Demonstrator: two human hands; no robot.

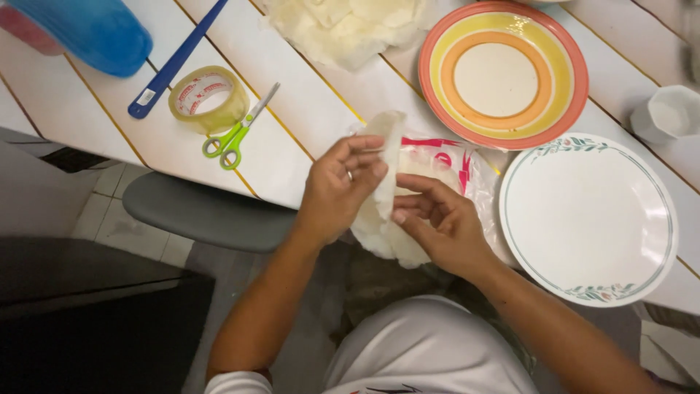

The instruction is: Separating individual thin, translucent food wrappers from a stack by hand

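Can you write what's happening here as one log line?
left hand: pinching thin white wrapper | right hand: under wrapper | beside: white plate, striped plate, scissors, tape roll

Beyond your hands, the white slatted table (306, 124) is carrying tape (208, 98), green scissors (237, 131), a striped plate (503, 73) and, rightward, a white plate (589, 219).

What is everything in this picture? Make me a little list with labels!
left hand: pinches the top of a thin white wrapper
right hand: holds the wrapper from below
packet: clear plastic with red print, behind the hands
white plate: to the right, nothing on it
striped plate: orange and yellow rings
wrapper pile: at the top
scissors: green handles, beside the tape roll
cup: white, far right
table: white slats
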